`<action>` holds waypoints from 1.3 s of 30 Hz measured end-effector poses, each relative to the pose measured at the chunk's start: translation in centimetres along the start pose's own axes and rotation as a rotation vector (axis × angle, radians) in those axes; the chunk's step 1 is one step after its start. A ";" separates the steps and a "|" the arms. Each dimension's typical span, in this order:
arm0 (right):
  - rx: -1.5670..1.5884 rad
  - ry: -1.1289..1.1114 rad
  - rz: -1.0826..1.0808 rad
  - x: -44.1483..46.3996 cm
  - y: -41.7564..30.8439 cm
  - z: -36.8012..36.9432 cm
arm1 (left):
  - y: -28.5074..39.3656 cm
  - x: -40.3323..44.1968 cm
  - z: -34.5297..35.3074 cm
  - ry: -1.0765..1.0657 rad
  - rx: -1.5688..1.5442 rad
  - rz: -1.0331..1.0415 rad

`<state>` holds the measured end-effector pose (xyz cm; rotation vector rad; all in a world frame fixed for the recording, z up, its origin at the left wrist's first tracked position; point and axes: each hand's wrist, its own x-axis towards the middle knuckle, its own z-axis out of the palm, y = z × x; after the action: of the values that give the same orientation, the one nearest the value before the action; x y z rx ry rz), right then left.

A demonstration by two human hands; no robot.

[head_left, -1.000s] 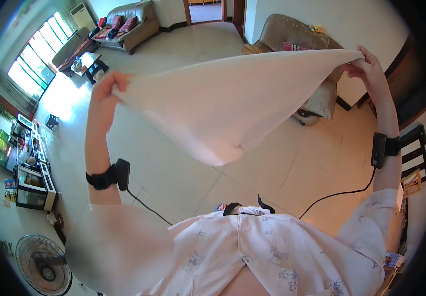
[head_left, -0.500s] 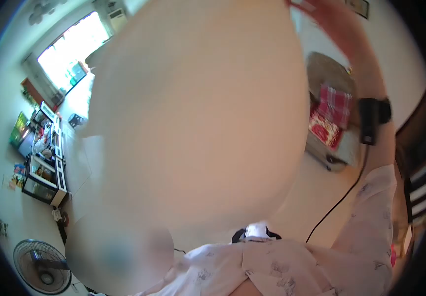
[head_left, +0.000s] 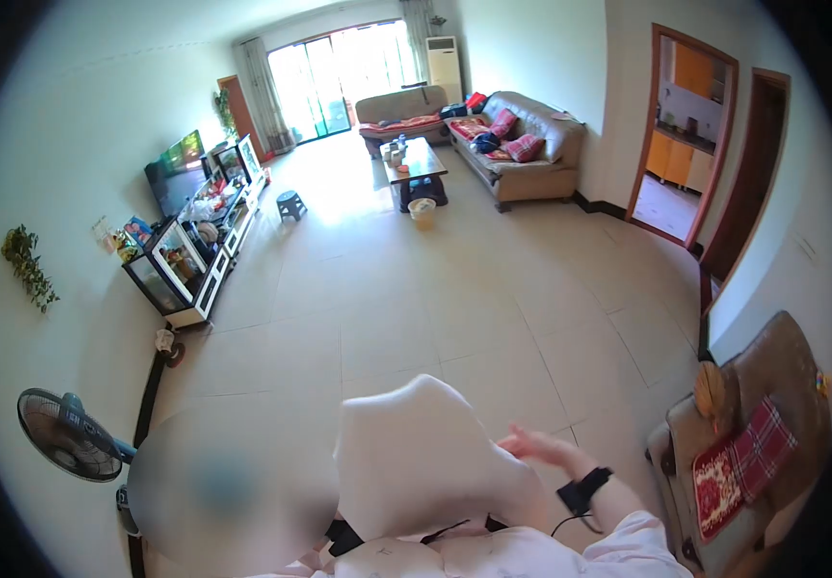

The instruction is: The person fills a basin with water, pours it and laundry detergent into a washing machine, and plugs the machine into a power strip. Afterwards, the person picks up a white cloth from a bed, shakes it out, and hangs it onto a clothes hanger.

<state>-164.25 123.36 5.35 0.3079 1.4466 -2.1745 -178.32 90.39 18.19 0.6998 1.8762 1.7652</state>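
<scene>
A pale, smooth, off-white thing [head_left: 421, 458] with a pointed upper edge stands up in front of my body. It may be cloth or a cushion; I cannot make out its kind. My right hand [head_left: 543, 449] is beside its right edge, thumb and fingers stretched out and apart, the fingertips close to that edge. Whether they touch it I cannot tell. A black band with a small device [head_left: 584, 489] is strapped on my right wrist, a dark cable below it. My left hand does not show; a round blurred patch covers the lower left.
A standing fan [head_left: 69, 433] is at the left wall, near a TV cabinet [head_left: 184, 275]. An armchair [head_left: 772, 385] with red cushions stands at the right. Farther off are a sofa [head_left: 541, 173], a coffee table [head_left: 416, 159], a small stool [head_left: 291, 205] and a doorway [head_left: 671, 217].
The large pale surface that filled the view has dropped to in front of my body. My right arm has come down from its raised position, and my view has turned towards the room.
</scene>
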 end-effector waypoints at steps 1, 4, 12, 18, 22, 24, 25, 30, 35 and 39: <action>-0.003 -0.016 0.015 1.5 -1.4 1.4 | -0.2 1.3 -1.1 0.062 -0.009 -0.003; 0.450 -0.091 0.145 6.7 -5.2 1.1 | -1.2 5.3 -4.9 0.254 -0.035 -0.004; 0.028 -0.224 -0.128 20.0 -26.6 -2.4 | -5.0 20.1 -14.9 0.438 -0.062 0.030; 0.237 0.041 -0.087 31.8 -40.5 -4.9 | -3.0 34.4 -16.4 0.112 0.243 0.141; 0.271 0.098 -0.170 40.8 -46.6 -8.1 | -4.2 40.5 -22.7 0.140 0.300 0.177; 0.229 0.109 -0.174 45.7 -49.6 -10.7 | -6.4 44.0 -27.8 0.262 0.226 0.167; 0.175 0.082 -0.222 48.0 -51.3 -11.7 | -9.7 46.4 -30.4 0.391 0.080 0.127; 0.265 0.012 -0.316 62.4 -61.4 -13.6 | -8.5 61.3 -36.9 0.539 0.035 0.077; 0.332 0.051 -0.188 77.8 -70.1 -18.0 | -4.5 76.5 -44.3 0.544 0.128 0.088; 0.326 -0.080 -0.235 89.6 -76.2 -21.9 | -4.6 85.6 -53.2 0.662 0.143 0.091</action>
<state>-282.03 141.06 16.54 0.1658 1.1298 -2.5845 -278.04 105.37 17.72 0.2547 2.4427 2.1097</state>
